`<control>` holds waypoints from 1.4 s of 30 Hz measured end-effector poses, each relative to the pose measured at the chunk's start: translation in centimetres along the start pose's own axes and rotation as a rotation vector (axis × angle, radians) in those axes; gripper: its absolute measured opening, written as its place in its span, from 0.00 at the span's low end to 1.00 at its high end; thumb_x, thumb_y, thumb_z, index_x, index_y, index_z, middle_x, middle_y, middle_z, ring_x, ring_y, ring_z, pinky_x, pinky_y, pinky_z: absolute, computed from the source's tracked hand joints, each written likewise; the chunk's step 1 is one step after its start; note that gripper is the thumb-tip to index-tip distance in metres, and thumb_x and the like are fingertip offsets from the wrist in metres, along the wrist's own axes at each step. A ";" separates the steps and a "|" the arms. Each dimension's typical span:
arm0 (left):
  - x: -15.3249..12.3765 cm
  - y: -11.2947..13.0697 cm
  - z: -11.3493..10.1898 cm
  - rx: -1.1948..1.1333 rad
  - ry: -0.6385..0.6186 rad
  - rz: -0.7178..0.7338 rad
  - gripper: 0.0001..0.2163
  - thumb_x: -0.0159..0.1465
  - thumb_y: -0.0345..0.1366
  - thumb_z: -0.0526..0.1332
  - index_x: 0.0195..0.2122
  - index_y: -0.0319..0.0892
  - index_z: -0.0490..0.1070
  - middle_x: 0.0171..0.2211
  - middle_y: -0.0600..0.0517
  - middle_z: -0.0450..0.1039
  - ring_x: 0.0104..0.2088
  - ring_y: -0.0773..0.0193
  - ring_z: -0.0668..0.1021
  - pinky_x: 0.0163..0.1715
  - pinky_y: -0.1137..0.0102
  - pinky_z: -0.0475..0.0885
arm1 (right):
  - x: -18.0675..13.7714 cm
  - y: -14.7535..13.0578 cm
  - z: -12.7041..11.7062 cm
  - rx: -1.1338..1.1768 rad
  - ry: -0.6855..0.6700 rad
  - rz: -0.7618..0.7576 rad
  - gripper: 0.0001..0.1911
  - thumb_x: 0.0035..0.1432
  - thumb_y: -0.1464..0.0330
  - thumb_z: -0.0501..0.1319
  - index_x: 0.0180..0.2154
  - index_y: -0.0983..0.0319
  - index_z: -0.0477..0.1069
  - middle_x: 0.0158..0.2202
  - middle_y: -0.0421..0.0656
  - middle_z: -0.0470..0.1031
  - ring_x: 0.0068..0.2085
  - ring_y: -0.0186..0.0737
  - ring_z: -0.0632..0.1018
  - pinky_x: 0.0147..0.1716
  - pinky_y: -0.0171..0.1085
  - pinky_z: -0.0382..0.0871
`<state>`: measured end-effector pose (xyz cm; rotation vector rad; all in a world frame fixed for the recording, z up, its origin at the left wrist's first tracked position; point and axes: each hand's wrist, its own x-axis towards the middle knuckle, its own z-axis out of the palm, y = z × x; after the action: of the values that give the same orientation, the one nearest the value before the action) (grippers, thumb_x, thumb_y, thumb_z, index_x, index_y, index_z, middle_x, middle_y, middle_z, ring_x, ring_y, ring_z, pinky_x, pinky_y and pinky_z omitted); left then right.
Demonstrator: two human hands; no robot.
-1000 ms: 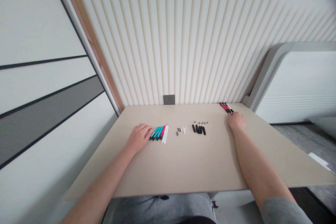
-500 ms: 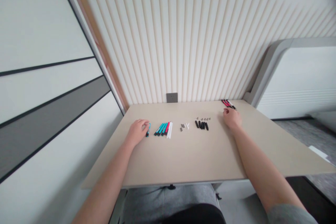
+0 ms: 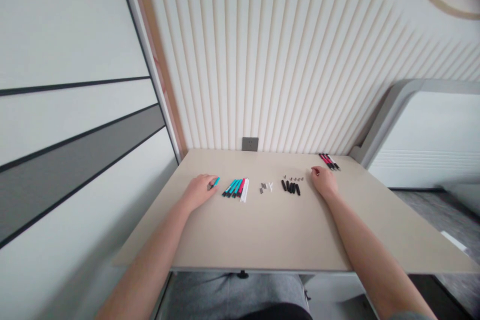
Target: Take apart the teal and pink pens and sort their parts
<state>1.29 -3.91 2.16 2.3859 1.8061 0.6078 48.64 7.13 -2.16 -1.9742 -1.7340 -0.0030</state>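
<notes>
My left hand point(image 3: 200, 191) is closed on a teal pen barrel point(image 3: 215, 182) with a dark lower end, at the left of the table. Just right of it lie teal pen barrels point(image 3: 234, 188), a pink barrel point(image 3: 241, 187) and thin white refills point(image 3: 245, 191), side by side. My right hand point(image 3: 324, 180) has curled fingers beside a row of small metal pen tips point(image 3: 296, 179); whatever its fingertips hold, if anything, is too small to make out. Several black grips point(image 3: 291, 187) lie below the tips.
Small grey springs point(image 3: 263, 187) and short white pieces point(image 3: 270, 187) lie mid-table. Pink, white and black pens point(image 3: 330, 162) rest at the back right corner. Behind the beige table point(image 3: 262, 240) is a ribbed wall with a socket point(image 3: 250, 144); a cabinet point(image 3: 75, 135) stands left.
My right hand has moved left, away from the pens at the back corner and closer to the metal tips. The barrel at my left hand is now tilted between its fingers. The view has shifted slightly.
</notes>
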 end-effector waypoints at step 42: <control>0.4 1.7 0.8 -0.160 0.114 0.295 0.14 0.71 0.35 0.46 0.48 0.42 0.70 0.40 0.48 0.75 0.42 0.62 0.76 0.44 0.67 0.70 | -3.0 -12.1 -2.2 0.113 -0.032 -0.565 0.13 0.63 0.69 0.53 0.41 0.59 0.76 0.43 0.46 0.77 0.47 0.43 0.74 0.49 0.42 0.62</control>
<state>3.23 -3.96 2.03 2.5699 1.3879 0.8974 37.57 4.18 3.19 -1.3578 -2.2011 -0.0663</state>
